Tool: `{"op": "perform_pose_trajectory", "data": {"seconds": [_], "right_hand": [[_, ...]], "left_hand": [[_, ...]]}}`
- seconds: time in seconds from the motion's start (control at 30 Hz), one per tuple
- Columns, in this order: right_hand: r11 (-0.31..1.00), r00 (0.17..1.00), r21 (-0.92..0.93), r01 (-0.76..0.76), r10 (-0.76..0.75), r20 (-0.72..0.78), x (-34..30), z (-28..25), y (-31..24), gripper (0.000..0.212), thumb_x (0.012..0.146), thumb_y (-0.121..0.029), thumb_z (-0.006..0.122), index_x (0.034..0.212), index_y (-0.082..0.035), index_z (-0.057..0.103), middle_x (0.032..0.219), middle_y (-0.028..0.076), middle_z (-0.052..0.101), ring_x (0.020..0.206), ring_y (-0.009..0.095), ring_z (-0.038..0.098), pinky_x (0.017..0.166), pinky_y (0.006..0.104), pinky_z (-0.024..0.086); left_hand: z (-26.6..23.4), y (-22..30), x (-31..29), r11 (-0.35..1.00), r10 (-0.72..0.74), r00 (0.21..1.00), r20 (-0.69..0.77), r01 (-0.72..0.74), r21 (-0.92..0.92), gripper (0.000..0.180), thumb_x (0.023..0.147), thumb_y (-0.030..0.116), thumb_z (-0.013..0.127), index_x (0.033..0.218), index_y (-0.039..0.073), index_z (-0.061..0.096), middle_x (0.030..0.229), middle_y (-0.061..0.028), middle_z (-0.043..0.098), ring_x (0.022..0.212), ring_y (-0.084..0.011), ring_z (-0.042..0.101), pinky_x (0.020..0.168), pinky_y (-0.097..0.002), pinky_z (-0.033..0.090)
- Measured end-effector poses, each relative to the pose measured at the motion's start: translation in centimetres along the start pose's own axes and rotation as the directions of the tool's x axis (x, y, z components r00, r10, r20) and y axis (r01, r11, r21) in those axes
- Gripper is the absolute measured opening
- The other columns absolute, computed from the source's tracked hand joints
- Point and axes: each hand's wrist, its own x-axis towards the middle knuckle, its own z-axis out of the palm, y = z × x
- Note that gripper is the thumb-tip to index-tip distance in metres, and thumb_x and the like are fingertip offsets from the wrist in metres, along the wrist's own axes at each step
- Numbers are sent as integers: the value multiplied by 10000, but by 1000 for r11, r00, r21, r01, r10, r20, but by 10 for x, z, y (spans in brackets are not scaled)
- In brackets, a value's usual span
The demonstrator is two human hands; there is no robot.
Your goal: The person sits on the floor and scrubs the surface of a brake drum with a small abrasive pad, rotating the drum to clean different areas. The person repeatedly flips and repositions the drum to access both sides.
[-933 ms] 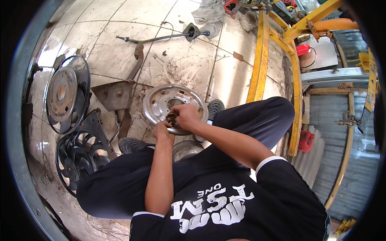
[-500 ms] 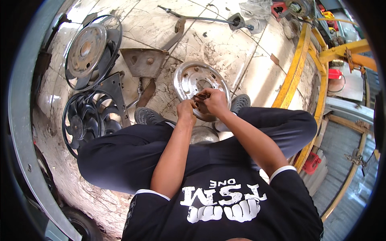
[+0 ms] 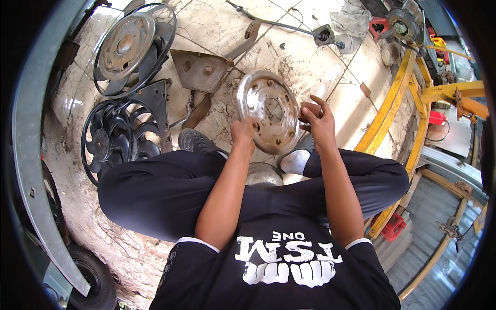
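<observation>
Over the floor [image 3: 201,26], the left hand [image 3: 243,134] grips a rust-stained, holed silver disc [image 3: 260,98] by its edge, the right hand [image 3: 323,124] pinching a brown piece [image 3: 309,109].

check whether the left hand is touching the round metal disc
Touching. The head view shows the left hand closed over the lower-left rim of the metal disc, with no gap visible.

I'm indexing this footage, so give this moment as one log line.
left hand: on rim of metal disc | right hand: holding brown piece, beside disc | nearby: black fan, left
</observation>
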Motion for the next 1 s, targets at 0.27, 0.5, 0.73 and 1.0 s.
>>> {"op": "perform_pose_trajectory", "data": {"seconds": [0.27,0.5,0.73,1.0], "right_hand": [[971,983,-237,33,12,184,34,23,86,266,935,-59,762,1193,-22,708,994,83,748,832,163,720,731,302,599],[869,921,-375,324,-199,335,7,50,69,166,885,-77,807,1045,-40,791,945,80,798,847,125,736,780,274,563],[862,931,-387,327,-222,291,18,86,96,180,849,-135,842,1004,-53,803,941,106,786,819,174,741,731,307,558],[907,973,-368,203,-144,181,31,88,114,211,809,-229,876,954,-98,798,890,136,735,847,276,707,798,402,535]], "left_hand": [[3,12,1,980,166,984,-68,-157,124,243,860,41,650,1082,-56,673,1006,-151,691,845,-234,678,752,-390,544],[2,15,1,869,350,932,-98,-284,405,570,1034,480,584,1263,-35,666,1111,-212,729,1024,-337,702,888,-433,525],[-3,7,6,828,345,924,-166,-216,518,658,1062,559,466,1334,-14,640,1226,-252,701,1152,-412,664,975,-480,494],[-1,13,13,833,335,937,-97,-247,495,622,1059,551,471,1327,17,645,1215,-258,700,1151,-437,656,971,-498,491]]}}
